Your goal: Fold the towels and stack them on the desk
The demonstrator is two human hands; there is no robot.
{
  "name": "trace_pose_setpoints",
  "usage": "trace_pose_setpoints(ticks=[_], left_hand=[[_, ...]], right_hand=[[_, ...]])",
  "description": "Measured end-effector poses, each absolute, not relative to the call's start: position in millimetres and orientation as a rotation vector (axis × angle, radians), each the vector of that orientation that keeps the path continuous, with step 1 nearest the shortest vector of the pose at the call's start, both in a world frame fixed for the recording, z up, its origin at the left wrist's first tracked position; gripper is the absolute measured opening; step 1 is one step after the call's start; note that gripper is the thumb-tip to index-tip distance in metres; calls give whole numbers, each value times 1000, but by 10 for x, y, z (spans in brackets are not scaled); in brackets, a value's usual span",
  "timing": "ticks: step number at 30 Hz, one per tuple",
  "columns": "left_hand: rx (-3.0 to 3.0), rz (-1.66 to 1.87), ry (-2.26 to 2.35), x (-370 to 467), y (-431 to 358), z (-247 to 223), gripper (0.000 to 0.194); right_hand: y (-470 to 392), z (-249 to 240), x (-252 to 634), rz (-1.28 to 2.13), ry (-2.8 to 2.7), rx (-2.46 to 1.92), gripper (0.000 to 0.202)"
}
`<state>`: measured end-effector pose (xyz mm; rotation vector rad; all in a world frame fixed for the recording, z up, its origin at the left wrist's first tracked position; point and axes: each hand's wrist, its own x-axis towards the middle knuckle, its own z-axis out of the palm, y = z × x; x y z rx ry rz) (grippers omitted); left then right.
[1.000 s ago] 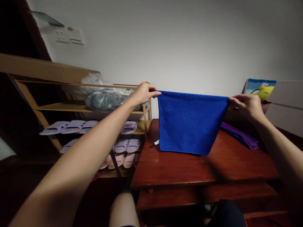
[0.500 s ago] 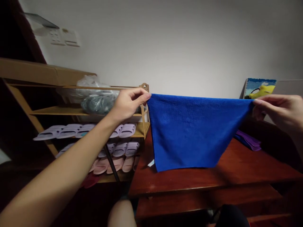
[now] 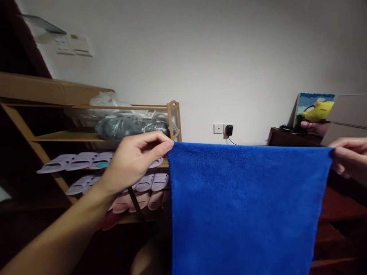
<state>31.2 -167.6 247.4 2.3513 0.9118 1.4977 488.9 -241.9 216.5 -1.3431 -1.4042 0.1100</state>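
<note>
A blue towel point(image 3: 243, 206) hangs stretched between my hands, its top edge nearly level and its lower end running out of view. My left hand point(image 3: 140, 158) pinches the top left corner between thumb and fingers. At the right edge of the picture, my right hand point(image 3: 351, 156) is closed on the top right corner, partly cut off by the frame. The cloth covers most of the reddish-brown wooden table point(image 3: 341, 204) behind it.
On the left stands a wooden shoe rack point(image 3: 69, 134) with several lilac slippers point(image 3: 77, 160), pink slippers point(image 3: 122, 204) and plastic-wrapped items point(image 3: 114, 126). A black plug point(image 3: 229, 130) sits in the wall socket. A yellow plush toy point(image 3: 318, 110) lies at the back right.
Both hands have come lower, and the towel is nearer and fills more of the view. Its lower end, earlier visible over the table, now drops out of the picture. The wall socket shows now.
</note>
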Motion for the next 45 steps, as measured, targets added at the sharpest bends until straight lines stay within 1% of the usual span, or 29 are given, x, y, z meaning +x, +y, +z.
trace_pose_setpoints(ticks=[3, 6, 11, 14, 17, 20, 23, 28, 32, 36, 39, 41, 45], left_hand=[[2287, 1313, 987, 317, -1566, 2398, 20], [2257, 1191, 1011, 331, -1357, 2284, 25], [2224, 1140, 1025, 343, -850, 2017, 33], [2199, 1125, 1016, 362, -508, 1861, 35], [2185, 1097, 1112, 416, -204, 1695, 31], [2196, 1081, 1250, 510, 23, 1458, 26], [2212, 1069, 1348, 630, 194, 1125, 22], [2244, 937, 1556, 795, 457, 586, 23], [2300, 772, 1699, 840, 606, 378, 21], [2362, 628, 1842, 924, 605, 317, 12], [2474, 602, 1841, 1083, 496, 267, 28], [2584, 568, 1724, 1201, 407, 199, 38], [2675, 255, 1477, 1316, 335, 10, 63]], right_hand=[[-2292, 2047, 4871, 444, -1463, -1409, 30], [-2111, 1948, 4783, 637, -1482, -1469, 33], [-1715, 1777, 4648, 755, -1510, -1385, 37], [-1400, 1649, 4659, 788, -1506, -1340, 41], [-1073, 1483, 4681, 745, -1479, -1363, 47], [-789, 1233, 4650, 664, -1458, -1405, 46], [-557, 889, 4577, 604, -1426, -1482, 40], [-247, 355, 4479, 561, -1450, -1744, 28], [-85, 175, 4421, 511, -1510, -1959, 26], [-10, 121, 4291, 364, -1574, -2071, 32], [6, 45, 4098, 208, -1653, -2104, 44], [-2, -48, 3950, 140, -1769, -2071, 53], [-28, -269, 3792, 169, -2021, -2016, 71]])
